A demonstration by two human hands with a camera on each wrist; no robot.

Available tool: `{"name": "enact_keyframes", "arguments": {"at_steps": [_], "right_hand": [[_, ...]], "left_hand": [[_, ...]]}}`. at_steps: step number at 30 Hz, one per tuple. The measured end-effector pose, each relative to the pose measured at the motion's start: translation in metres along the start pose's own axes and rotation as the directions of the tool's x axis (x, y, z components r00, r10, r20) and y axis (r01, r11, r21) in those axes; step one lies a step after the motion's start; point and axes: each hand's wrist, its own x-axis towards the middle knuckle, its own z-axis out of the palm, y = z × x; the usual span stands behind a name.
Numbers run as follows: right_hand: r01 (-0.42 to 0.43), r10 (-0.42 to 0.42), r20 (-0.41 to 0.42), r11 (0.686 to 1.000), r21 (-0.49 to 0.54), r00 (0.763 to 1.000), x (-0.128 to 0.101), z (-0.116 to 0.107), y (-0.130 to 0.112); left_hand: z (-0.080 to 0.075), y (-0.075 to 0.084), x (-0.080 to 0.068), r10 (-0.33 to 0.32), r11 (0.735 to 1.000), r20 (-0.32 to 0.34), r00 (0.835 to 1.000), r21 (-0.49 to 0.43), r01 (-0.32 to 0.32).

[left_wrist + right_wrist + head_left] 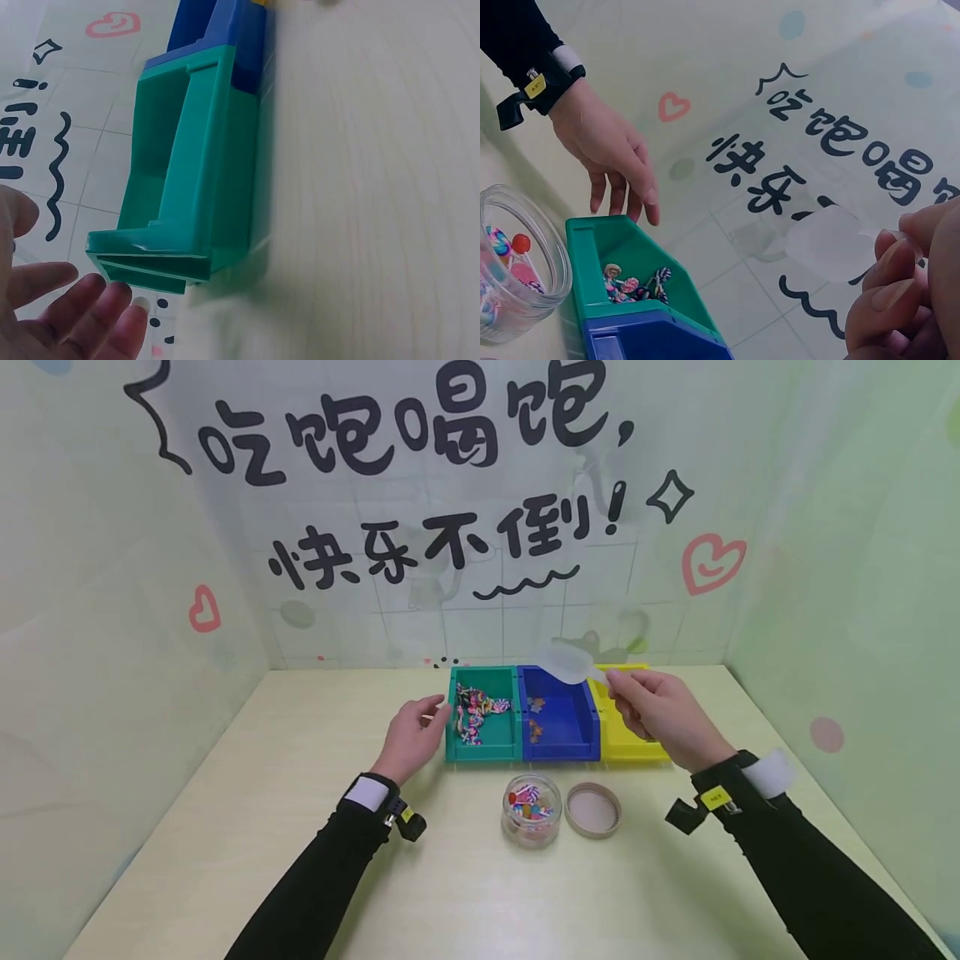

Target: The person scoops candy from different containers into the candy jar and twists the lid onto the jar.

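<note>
My right hand (641, 702) pinches the handle of a clear plastic scoop (567, 663), holding it above the back of the blue bin (558, 739). The scoop (825, 244) looks empty in the right wrist view. My left hand (420, 727) is relaxed with straight fingers at the left wall of the green bin (480, 750). Whether it touches the wall I cannot tell. The green bin holds colourful candies (474, 710). A few small brownish pieces (535, 727) lie in the blue bin. In the left wrist view my fingertips (97, 300) lie beside the green bin's (202, 172) corner.
A yellow bin (626, 745) stands right of the blue one. In front of the bins are an open clear jar (531, 810) with colourful candies and its lid (592, 810) lying flat. Printed walls close the pale table (300, 827) on three sides.
</note>
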Motion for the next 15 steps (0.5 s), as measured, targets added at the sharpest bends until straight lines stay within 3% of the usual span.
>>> {"name": "enact_keyframes", "arguments": {"at_steps": [8, 15], "right_hand": [[-0.045, 0.045, 0.005, 0.999, -0.03, 0.999, 0.027, 0.022, 0.008], [-0.094, 0.107, 0.051, 0.973, -0.21, 0.993, 0.05, 0.053, 0.011]], "left_hand": [[0.012, -0.012, 0.01, -0.021, 0.999, 0.015, 1.0, 0.034, 0.02], [0.02, -0.016, 0.012, -0.013, 1.0, 0.023, 1.0, 0.004, 0.013]]}}
